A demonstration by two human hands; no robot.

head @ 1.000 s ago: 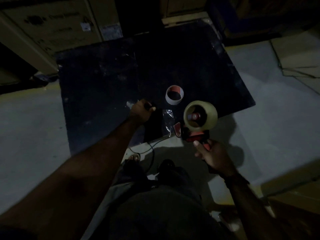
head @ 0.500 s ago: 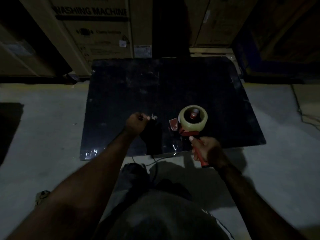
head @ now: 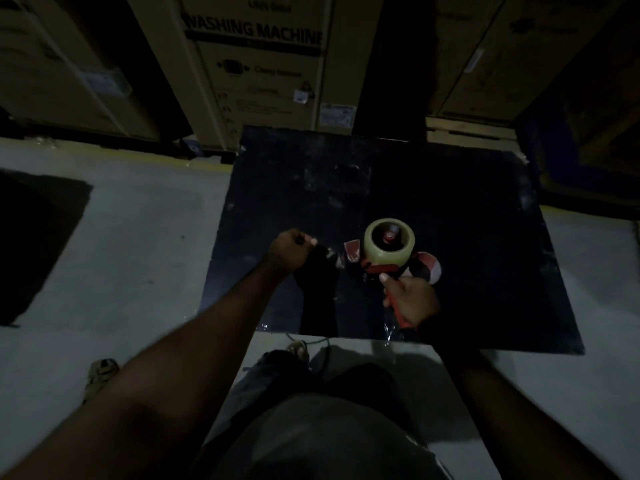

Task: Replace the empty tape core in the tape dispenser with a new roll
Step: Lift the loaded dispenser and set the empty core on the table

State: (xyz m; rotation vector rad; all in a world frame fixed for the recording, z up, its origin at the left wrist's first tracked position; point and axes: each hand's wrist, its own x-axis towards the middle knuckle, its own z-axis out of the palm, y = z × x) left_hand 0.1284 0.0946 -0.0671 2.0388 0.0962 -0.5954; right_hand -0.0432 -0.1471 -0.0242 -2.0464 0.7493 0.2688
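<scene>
Tape dispenser with the new roll mounted sits clamped by its handle in the right hand, roll axis pointing upward. Left hand, closed in a pinch, is apart to its left; empty core beside right hand.

- Red tape dispenser — held off the black mat, a full pale roll seated on its hub.
- Empty red-and-white core lies on the mat just behind it.
</scene>
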